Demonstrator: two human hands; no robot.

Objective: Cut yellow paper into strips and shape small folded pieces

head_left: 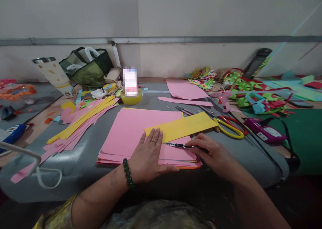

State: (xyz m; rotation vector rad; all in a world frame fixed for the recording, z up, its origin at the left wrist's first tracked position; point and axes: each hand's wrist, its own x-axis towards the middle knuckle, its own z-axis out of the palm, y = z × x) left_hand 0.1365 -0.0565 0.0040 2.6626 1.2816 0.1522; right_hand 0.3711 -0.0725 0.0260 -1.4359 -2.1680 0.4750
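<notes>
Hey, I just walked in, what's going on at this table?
A person is working with paper. Their left hand lies flat, pressing one end of a yellow paper piece onto a stack of pink sheets. Their right hand holds a slim pointed tool, its tip by the yellow piece's near edge. A heap of yellow and pink strips lies to the left; yellow-handled scissors and a pink glue gun are to the right.

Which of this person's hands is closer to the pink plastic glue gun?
Right. The right hand holds a slim metal-tipped tool, in front of the glue gun. The left hand is farther, to the gun's front left, fingertips on the rectangular yellow paper.
</notes>
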